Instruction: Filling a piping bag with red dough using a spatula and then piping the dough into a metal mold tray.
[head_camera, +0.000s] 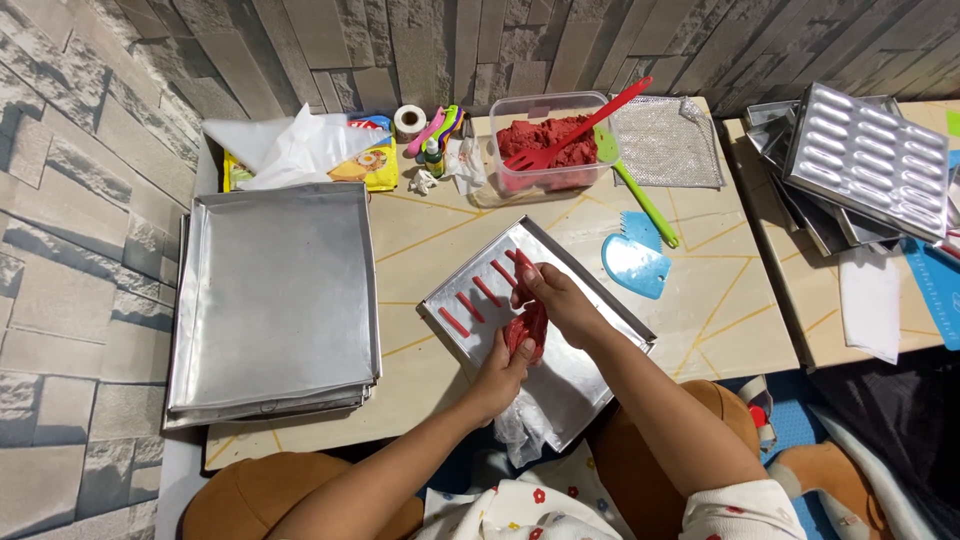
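Things lying around the low table

A stack of metal trays (272, 300) sits at the left; at the far edge stand a tape roll (409, 121) and a plastic tub (552, 140) of red dough holding a red spatula (590, 126), a blue scraper (636, 264) nearer, moulded pans (868, 160) at the right.

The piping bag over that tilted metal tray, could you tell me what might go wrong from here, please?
1. The metal tray overhangs the table edge toward the lap; pressing down could tip it.
2. The right hand and left hand squeeze the piping bag close to the red strips, so a slip may smear them.
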